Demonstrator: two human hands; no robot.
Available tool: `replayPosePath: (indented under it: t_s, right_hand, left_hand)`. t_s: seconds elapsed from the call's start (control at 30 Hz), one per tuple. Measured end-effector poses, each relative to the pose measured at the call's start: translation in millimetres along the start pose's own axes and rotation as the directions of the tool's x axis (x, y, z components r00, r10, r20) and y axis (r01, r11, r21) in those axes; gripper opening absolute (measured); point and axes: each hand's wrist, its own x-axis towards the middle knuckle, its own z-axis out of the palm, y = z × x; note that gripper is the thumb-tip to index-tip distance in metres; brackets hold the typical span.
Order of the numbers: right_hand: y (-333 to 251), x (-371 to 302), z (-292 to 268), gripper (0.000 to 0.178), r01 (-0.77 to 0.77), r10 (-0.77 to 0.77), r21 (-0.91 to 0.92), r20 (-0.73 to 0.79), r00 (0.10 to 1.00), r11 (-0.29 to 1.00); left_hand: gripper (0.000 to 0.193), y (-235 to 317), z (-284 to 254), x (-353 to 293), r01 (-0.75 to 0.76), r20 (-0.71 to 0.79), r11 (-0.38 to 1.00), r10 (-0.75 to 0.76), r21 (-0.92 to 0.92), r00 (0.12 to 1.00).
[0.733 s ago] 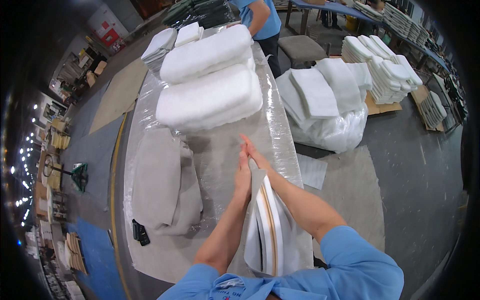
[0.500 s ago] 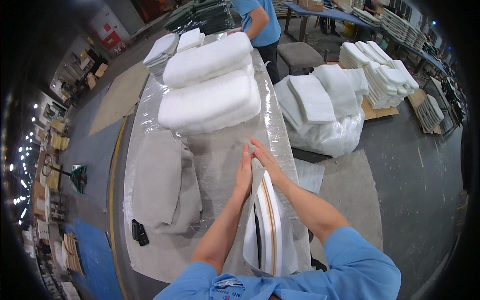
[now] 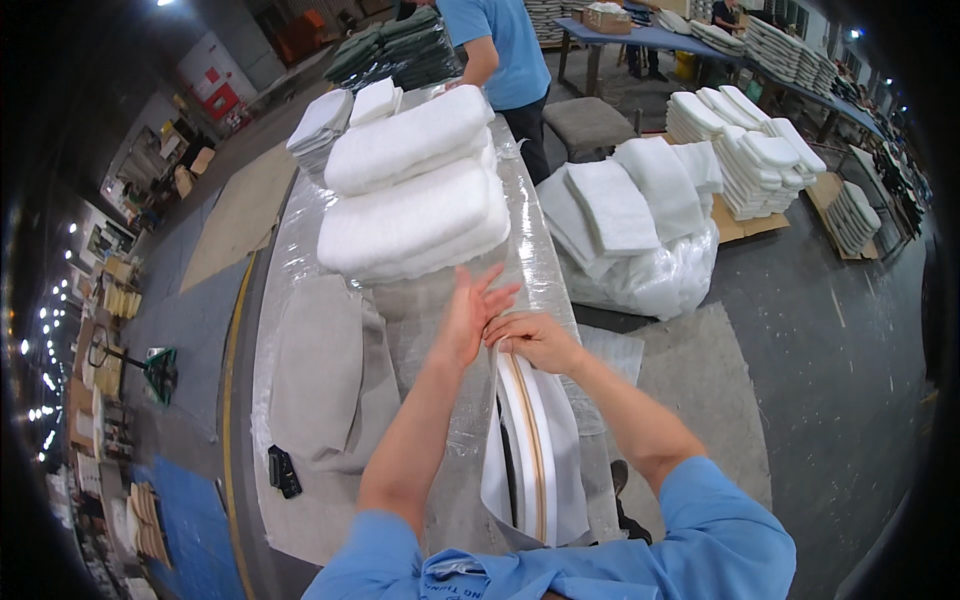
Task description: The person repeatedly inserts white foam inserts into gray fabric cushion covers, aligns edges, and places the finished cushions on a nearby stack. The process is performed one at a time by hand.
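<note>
A long curved cushion [image 3: 530,460] with pale grey fabric around it stands on its edge close to my body. White sides, a tan strip running lengthwise and a dark slit on the left show along its upper edge. My right hand [image 3: 537,340] is closed, its fingers pinching the fabric at the cushion's far tip. Just left of that tip, my left hand [image 3: 472,312] is open with its fingers spread, holding nothing. Folded grey fabric [image 3: 318,370] lies on the table to the left, with a small black object [image 3: 284,472] by its near corner.
Thick white padding rolls [image 3: 415,215] lie across the far part of the plastic-covered table [image 3: 545,250]. On the right are a plastic-wrapped bundle of white pads [image 3: 660,260] and stacked white cushions [image 3: 750,150]. A co-worker in blue [image 3: 505,55] stands at the far end.
Both hands were pressed together around the cushion's far tip. Now the left hand has opened and moved left, while the right has turned over and pinches the tip.
</note>
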Motion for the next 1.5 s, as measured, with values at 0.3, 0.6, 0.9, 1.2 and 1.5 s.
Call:
replayPosePath:
  t_s: [0.3, 0.6, 0.9, 1.2, 1.5]
  right_hand:
    - [21.5, -29.0, 47.8, 0.018, -0.014, 0.100, 0.244, -0.344, 0.934, 0.970]
    - [18.8, -60.4, 52.7, 0.020, -0.051, 0.128, 0.217, -0.356, 0.926, 0.975]
    - [-15.7, -47.7, 47.1, 0.025, 0.093, -0.154, -0.186, -0.351, 0.924, 0.978]
    - [-32.9, -268.4, 67.4, 0.038, -0.196, 0.351, 0.310, -0.599, 0.719, 0.930]
    - [-33.9, -318.9, 131.2, 0.052, -0.098, 0.298, 0.311, -0.707, 0.641, 0.945]
  left_hand:
    - [0.099, 14.2, 54.4, 17.6, -0.013, 0.365, 0.768, -0.289, 0.641, 0.885]
    - [0.091, 4.1, 69.4, -7.8, 0.010, 0.409, 0.840, -0.275, 0.543, 0.870]
    - [0.047, -42.3, -20.3, -10.2, -0.250, 0.051, 0.742, 0.281, 0.621, 0.958]
    - [0.044, -50.3, -91.1, -100.1, -0.113, -0.478, 0.944, 0.258, 0.311, 0.840]
    - [0.054, -90.6, -88.9, -288.6, -0.238, -0.707, 0.971, 0.180, 0.018, 0.684]
